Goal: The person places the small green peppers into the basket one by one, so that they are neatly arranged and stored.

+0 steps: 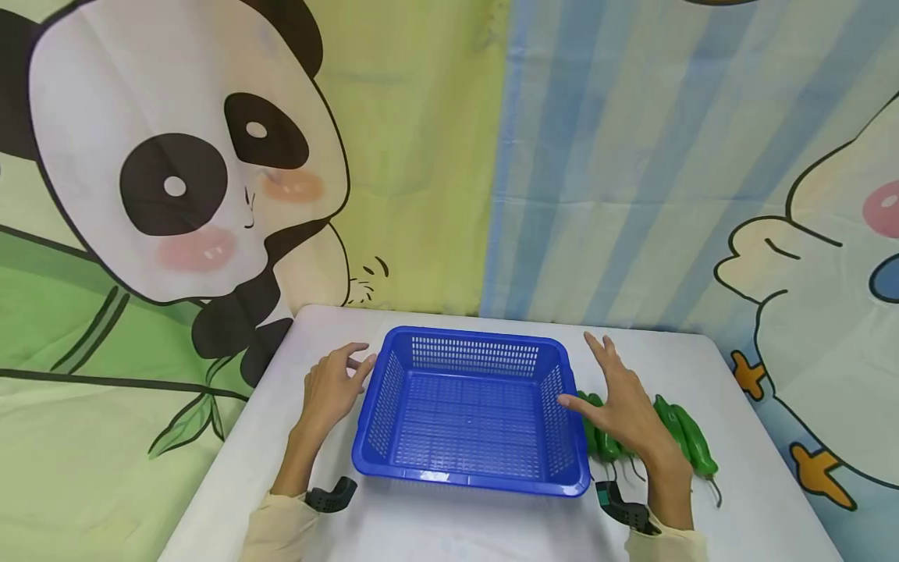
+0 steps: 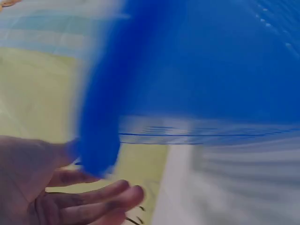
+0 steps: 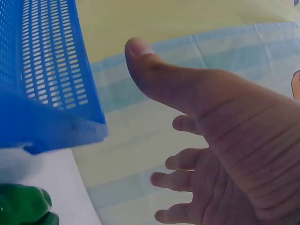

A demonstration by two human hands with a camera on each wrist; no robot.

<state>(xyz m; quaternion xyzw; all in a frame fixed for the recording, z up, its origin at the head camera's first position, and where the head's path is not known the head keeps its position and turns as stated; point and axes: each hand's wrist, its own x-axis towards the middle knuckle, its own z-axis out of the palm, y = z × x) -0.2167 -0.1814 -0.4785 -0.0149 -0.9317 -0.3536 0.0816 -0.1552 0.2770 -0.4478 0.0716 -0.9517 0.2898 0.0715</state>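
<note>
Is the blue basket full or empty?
Empty. In the head view, the blue basket shows a bare floor, and the green peppers lie outside it, on the white table.

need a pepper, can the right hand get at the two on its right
Likely yes: the right hand is empty, those peppers lie close by on the table, and the basket is on its other side, out of the way.

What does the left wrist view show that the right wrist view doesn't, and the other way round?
Only the left wrist view shows the left hand, close by the rim of the blue basket; blur hides whether they touch. Only the right wrist view shows the right hand, apart from the basket, and part of the green peppers. Both show the basket, the white tabletop and the backdrop.
</note>
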